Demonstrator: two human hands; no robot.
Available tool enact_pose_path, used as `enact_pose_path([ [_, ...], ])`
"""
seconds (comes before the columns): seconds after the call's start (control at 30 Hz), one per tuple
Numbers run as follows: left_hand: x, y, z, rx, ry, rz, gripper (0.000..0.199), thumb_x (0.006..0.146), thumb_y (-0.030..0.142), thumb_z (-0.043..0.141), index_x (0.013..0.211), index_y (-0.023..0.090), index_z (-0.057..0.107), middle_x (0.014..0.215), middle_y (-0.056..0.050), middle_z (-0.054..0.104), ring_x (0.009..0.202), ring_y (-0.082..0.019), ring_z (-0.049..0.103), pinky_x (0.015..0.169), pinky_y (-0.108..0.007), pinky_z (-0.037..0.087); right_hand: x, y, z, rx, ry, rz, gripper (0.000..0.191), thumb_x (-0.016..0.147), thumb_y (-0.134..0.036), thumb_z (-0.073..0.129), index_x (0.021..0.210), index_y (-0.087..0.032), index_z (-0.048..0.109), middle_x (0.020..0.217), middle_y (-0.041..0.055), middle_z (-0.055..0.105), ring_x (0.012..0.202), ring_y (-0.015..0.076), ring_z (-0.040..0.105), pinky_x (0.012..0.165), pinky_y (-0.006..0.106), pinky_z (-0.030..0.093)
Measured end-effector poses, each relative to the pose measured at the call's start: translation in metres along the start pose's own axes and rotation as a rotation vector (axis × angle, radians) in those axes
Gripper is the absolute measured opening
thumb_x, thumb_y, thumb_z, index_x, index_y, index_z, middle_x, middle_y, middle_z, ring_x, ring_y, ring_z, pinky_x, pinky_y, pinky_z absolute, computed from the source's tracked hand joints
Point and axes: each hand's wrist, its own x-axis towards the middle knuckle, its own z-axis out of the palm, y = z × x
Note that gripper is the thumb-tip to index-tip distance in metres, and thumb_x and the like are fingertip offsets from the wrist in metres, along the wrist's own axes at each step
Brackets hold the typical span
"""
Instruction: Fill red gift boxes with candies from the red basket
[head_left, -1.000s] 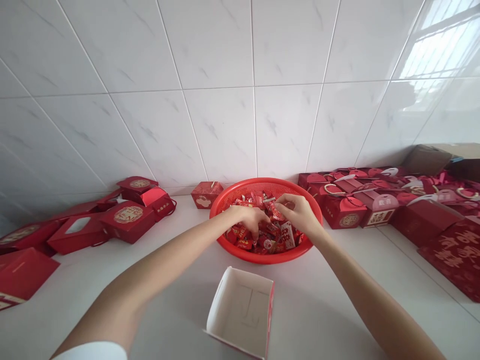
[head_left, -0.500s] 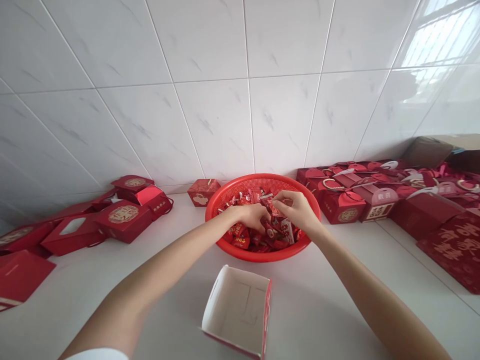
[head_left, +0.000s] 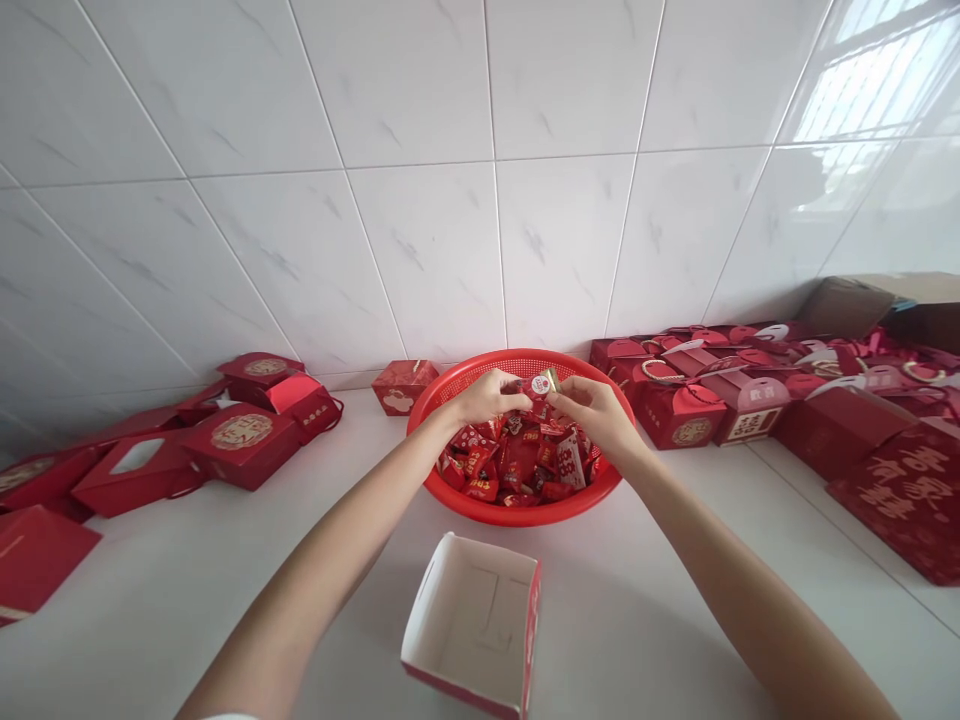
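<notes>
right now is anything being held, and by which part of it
A wrapped candy with a round pale label: the left hand pinches its left end, the right hand, it seems, its right end.

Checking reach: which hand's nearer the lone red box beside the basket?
Left. Left hand: over the basket, on the side toward the red box. Right hand: over the basket's opposite side.

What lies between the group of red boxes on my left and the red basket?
In the head view, a small red box by the wall, next to the basket, with white counter in front.
</notes>
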Motion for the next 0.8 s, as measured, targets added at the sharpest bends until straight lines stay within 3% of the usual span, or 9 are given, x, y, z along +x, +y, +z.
enact_pose_path([
  [0.23,-0.0015,0.0021,0.0021,-0.011,-0.110,0.019,0.033,0.071,0.048,0.071,0.065,0.018,0.057,0.063,0.004,0.050,0.061,-0.012,0.047,0.059,-0.027,0.037,-0.0024,-0.0066,-0.0001,0.028,-0.006,0.047,0.042,0.072,-0.061,0.074,0.073,-0.020,0.063,0.070,0.0015,0.065,0.063,0.0153,0.056,0.057,0.028,0.042],
  [0.4,-0.0021,0.0045,0.0061,0.136,-0.118,-0.042,0.046,0.065,0.058,0.078,0.060,0.018,0.054,0.060,0.004,0.046,0.059,-0.013,0.045,0.057,-0.027,0.032,-0.0020,-0.0045,-0.0007,0.071,0.023,0.046,0.036,0.070,-0.051,0.075,0.066,-0.021,0.055,0.067,-0.0013,0.060,0.062,0.0141,0.052,0.059,0.028,0.040],
  [0.6,-0.0044,0.0042,0.0043,0.337,-0.278,-0.091,0.030,0.077,0.048,0.069,0.067,0.019,0.070,0.060,0.002,0.057,0.060,-0.014,0.050,0.058,-0.028,0.034,0.0041,0.0006,-0.0011,0.202,0.134,0.030,0.035,0.065,-0.037,0.071,0.056,-0.023,0.040,0.057,-0.0034,0.047,0.060,0.0138,0.046,0.060,0.029,0.042],
  [0.8,-0.0027,-0.0024,0.0012,0.416,-0.134,-0.079,0.016,0.077,0.025,0.054,0.069,0.019,0.066,0.071,0.001,0.063,0.068,-0.015,0.056,0.062,-0.025,0.040,0.0034,-0.0033,-0.0036,0.245,0.114,0.078,0.026,0.061,-0.032,0.063,0.053,-0.023,0.041,0.059,-0.0026,0.049,0.061,0.0139,0.047,0.061,0.029,0.042],
])
